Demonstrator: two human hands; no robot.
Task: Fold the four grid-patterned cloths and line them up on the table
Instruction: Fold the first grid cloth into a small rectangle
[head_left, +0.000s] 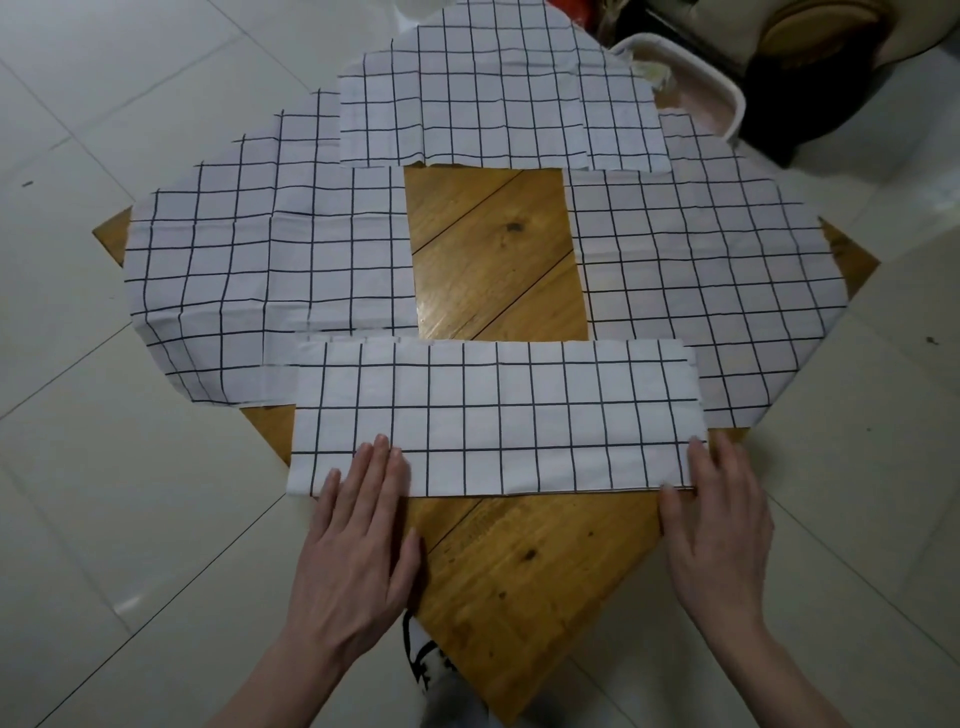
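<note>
Several white cloths with a black grid lie on a small wooden table (498, 249). The nearest cloth (498, 415) is folded into a long strip across the table's near side. My left hand (358, 535) lies flat with straight fingers pressing the strip's near left edge. At the strip's near right corner, my right hand (717, 525) rests with fingers straight and thumb touching the edge. Unfolded cloths lie at the left (270, 275), the right (701, 280) and the far side (493, 104), hanging over the table's corners.
The table stands cornerwise on a pale tiled floor (104, 467). A white basket (691, 83) and dark furniture (810, 67) stand behind the table at the far right. A printed garment (431, 670) shows below the near corner.
</note>
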